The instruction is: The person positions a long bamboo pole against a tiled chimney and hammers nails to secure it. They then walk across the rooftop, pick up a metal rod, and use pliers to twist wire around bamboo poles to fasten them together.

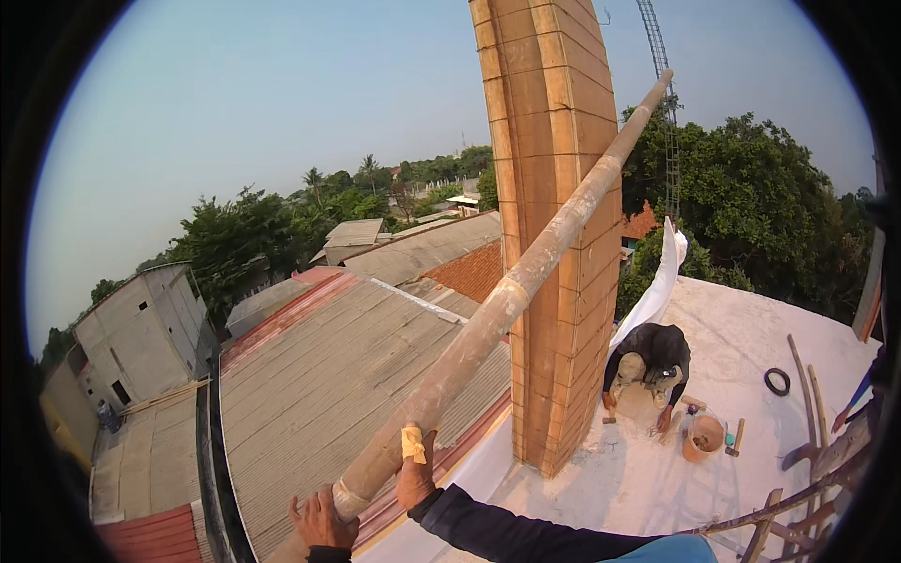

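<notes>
In the head view, the only one, I am watching two bare hands working on one long bamboo pole (pixel 511 296), which is running from seven o'clock up to between one and two o'clock. The left hand (pixel 324 523), at seven o'clock, is gripping the pole near its lower end. The right hand (pixel 416 477), also toward seven but higher up, is closing around it from the other side, one yellow wrap (pixel 413 444) showing on a finger.

One tall tan column (pixel 591 272) is standing behind the pole, from twelve o'clock down to five; whether the two are touching I cannot tell. One lattice tower (pixel 657 42) is rising between one and two o'clock.

Between three and four o'clock, one co-worker (pixel 657 347) is crouching on the pale roof (pixel 563 502), both hands reaching down low. One orange bucket (pixel 702 439) is standing at four o'clock, one wooden-handled tool (pixel 738 439) lying just beside it. One black ring (pixel 777 381) is lying farther out, toward half past three.
</notes>
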